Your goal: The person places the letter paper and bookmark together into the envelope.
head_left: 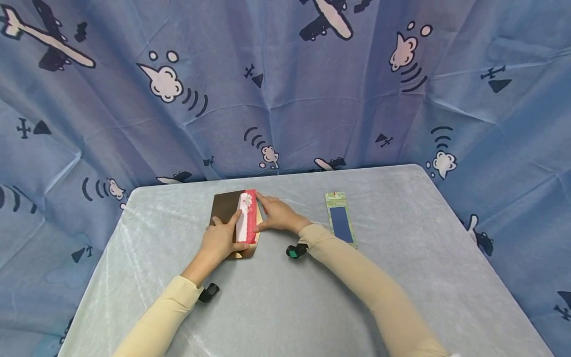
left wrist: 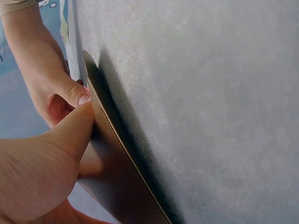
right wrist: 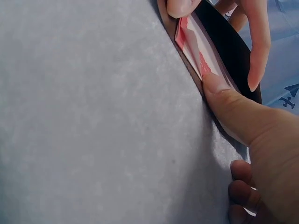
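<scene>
A flat brown card folder [head_left: 226,203] lies left of centre on the table, with a red-and-white flowered paper packet [head_left: 252,213] along its right part. My left hand [head_left: 216,241] rests on both, its index finger stretched over the packet and its thumb near the bottom edge. In the left wrist view that thumb [left wrist: 77,121] presses at the edge of the brown folder [left wrist: 112,163]. My right hand [head_left: 280,214] holds the packet's right side between index finger and thumb. The right thumb [right wrist: 229,100] sits on the packet's edge [right wrist: 191,44] in the right wrist view.
A green patterned hang-tag package [head_left: 336,199] with a dark blue panel lies to the right, partly behind my right forearm. The table [head_left: 267,307] has a pale grey cloth. A blue curtain [head_left: 285,89] printed with planes hangs behind it.
</scene>
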The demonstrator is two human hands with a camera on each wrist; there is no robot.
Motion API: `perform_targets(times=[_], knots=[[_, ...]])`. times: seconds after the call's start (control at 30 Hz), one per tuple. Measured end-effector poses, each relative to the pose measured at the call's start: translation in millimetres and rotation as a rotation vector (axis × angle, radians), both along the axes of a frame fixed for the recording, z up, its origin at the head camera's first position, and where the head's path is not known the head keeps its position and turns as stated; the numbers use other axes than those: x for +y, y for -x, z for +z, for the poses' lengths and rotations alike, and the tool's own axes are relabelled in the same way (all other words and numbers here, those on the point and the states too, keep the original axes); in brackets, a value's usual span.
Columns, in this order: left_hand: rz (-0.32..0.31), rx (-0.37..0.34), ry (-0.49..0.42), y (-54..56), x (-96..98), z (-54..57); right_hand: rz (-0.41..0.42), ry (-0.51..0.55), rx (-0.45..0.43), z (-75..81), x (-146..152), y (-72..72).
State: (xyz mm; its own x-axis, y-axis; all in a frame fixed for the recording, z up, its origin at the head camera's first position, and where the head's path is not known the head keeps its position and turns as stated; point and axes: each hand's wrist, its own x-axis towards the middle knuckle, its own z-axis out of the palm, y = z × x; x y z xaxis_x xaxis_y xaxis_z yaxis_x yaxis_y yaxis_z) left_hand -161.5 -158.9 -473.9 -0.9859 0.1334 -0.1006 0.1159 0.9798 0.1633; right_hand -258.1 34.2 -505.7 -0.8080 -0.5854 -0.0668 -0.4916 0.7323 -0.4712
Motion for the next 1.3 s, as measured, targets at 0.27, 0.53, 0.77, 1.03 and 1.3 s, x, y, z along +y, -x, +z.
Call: perform_targets(times=[0.27, 0.53, 0.77, 1.03, 1.3], knots=[[-0.004, 0.005, 0.018, 0.1, 0.1, 0.2, -0.009, -0.031, 0.011, 1.4, -4, -0.6], [-0.012, 0.027, 0.012, -0.9, -0.3, 0.8, -0.019, -0.048, 0.021, 2.0, -10, -1.2], [-0.016, 0.033, 0.014, -0.6, -0.5, 0.6, -0.020, -0.067, 0.051, 4.6, -13, -3.5], [-0.011, 0.022, 0.022, 0.0, -0.1, -0.1, -0.034, -0.129, 0.071, 3.9, -17, -4.3], [-0.011, 0.018, 0.037, 0.9, 0.0, -1.0, -0.048, -0.137, 0.079, 1.4, -19, -3.6]])
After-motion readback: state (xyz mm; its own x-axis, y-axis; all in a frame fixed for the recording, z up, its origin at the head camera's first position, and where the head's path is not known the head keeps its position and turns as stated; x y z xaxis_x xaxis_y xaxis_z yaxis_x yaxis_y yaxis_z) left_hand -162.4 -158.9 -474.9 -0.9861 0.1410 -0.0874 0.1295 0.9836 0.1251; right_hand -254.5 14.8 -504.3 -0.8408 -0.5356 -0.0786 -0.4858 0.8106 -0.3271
